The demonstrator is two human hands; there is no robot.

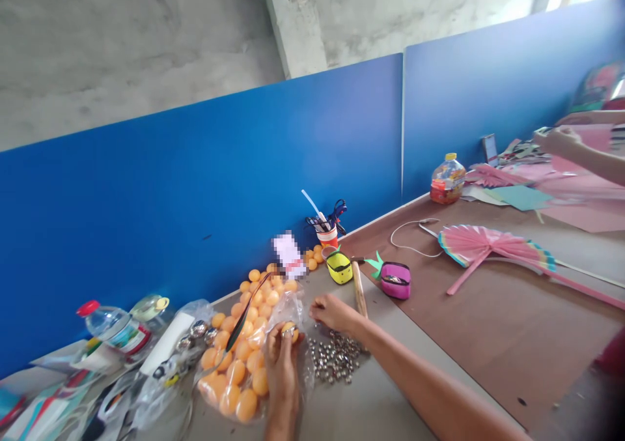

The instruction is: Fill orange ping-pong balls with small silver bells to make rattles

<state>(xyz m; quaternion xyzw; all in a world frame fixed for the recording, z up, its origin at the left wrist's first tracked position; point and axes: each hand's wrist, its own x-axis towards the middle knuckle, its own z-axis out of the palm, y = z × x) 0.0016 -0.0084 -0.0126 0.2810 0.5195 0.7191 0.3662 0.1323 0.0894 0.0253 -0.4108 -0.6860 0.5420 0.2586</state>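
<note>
My left hand (282, 363) is closed around an orange ball (290, 331), held up between thumb and fingers, with a small shiny spot on it. Under and beside that hand lies a clear plastic bag of orange balls (237, 372). My right hand (336, 313) hovers at the far edge of a pile of small silver bells or beads (336, 357), its fingertips pinched together. Whatever is in that pinch is too small to tell. Just beyond it are a wooden-handled hammer (359, 290), a yellow pouch (340, 268) and a magenta pouch (396, 281) with green leaves.
Bottles (114, 327) and plastic-wrapped clutter crowd the left. A cup of tools (327, 232) stands against the blue partition (195, 213). A pink paper fan (488, 249) lies on the right, before a drink bottle (448, 179). Another person's hand (561, 142) is over pink sheets.
</note>
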